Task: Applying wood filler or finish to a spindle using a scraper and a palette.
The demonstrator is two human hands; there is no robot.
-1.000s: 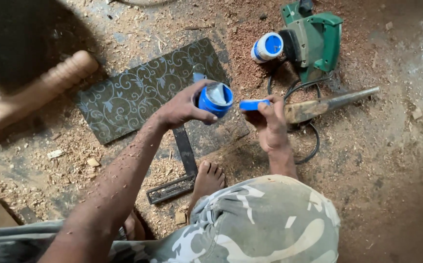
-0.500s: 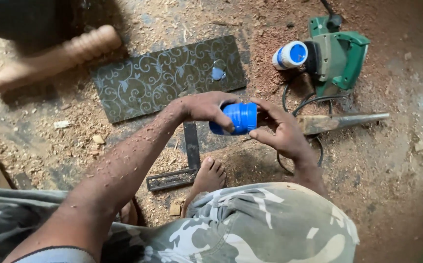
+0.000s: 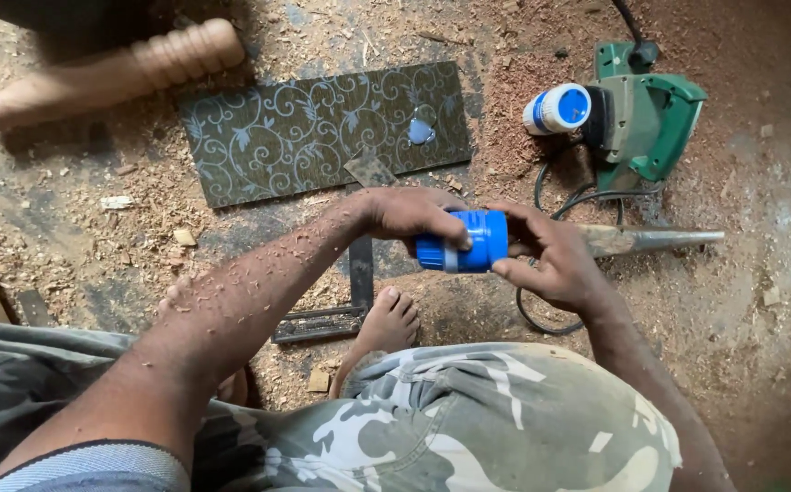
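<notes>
Gripping blue jar (image 3: 464, 241), left hand (image 3: 409, 215) and right hand (image 3: 550, 260) closed round it, above sawdust floor (image 3: 741, 301)

Two blue jars are seen: one jar (image 3: 464, 242) between the fingers, one jar (image 3: 557, 108) beyond them. One planer (image 3: 643, 109), one patterned tile (image 3: 322, 129) and one chisel (image 3: 650, 240) are counted.

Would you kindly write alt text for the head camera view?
Both hands, left hand and right hand, grip a blue plastic jar above a sawdust-covered floor. A green power tool, a second blue-and-white jar and a dark patterned panel lie beyond.
</notes>
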